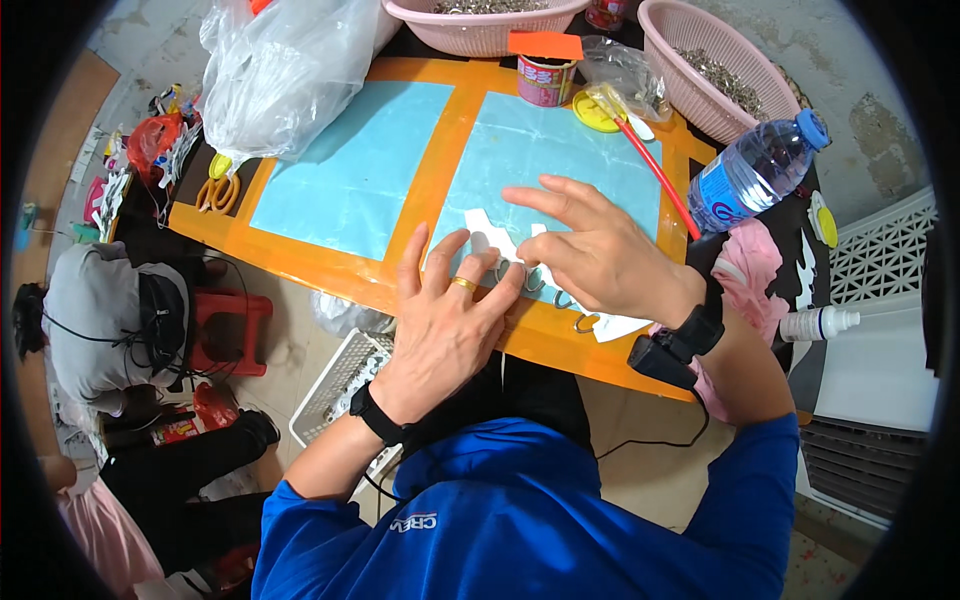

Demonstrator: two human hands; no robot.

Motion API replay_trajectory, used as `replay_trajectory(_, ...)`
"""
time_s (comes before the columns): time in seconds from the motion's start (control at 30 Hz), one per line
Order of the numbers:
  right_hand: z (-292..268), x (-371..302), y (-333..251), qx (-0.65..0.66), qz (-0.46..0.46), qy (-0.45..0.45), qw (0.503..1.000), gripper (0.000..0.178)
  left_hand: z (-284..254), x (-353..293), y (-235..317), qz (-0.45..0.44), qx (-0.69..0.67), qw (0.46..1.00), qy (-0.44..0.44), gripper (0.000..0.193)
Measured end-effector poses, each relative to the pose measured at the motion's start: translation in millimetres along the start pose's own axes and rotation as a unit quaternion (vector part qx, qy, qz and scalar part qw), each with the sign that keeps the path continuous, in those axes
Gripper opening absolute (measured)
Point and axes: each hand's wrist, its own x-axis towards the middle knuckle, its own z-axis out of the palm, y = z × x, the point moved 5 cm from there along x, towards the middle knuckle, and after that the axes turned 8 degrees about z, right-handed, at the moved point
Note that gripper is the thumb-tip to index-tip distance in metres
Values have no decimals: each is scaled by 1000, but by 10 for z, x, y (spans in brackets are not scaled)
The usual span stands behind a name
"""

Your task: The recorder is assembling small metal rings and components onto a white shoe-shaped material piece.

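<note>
My left hand (445,330), with a gold ring on one finger, rests palm down on the table's near edge. Its fingers are spread, their tips against a small white flat piece (490,232). Close by on the right, my right hand (590,245) hovers over the white pieces. Two of its fingers stretch out, while the thumb and another finger come together low down; whatever lies between them is hidden. Metal rings (582,324) lie along the edge under and beside this hand, near another white piece (617,327).
Orange tape frames pale blue sheets (345,160) on the table. Around it are a plastic bag (285,85), scissors (218,193), a tub (546,80), a red-handled brush (655,170), pink baskets (715,75) of metal parts and a water bottle (750,172). A white basket (340,385) stands below.
</note>
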Motion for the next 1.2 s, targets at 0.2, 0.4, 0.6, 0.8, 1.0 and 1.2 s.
replay_trajectory(0.2, -85, 2, -73, -71, -32, -34, 996, 19, 11, 101, 50, 3, -8, 1000, -28, 38)
replay_trajectory(0.4, -56, 69, -69, -33, 0, -67, 997, 24, 87, -159, -4, -56, -48, 997, 16, 51)
replay_trajectory(0.6, -19, -33, -75, -28, 65, -95, 993, 39, 255, -270, 133, -90, -84, 990, 63, 58)
replay_trajectory(0.8, -149, -38, -85, -113, 88, -14, 990, 40, 195, -156, 159, -86, -67, 990, 89, 51)
replay_trajectory(1.0, 56, 8, -163, -37, 94, -127, 987, 42, 141, -188, 96, -97, -50, 993, 35, 54)
replay_trajectory(1.2, 40, -120, -179, -97, 114, -125, 981, 38, 165, -149, 130, -102, -60, 992, 48, 56)
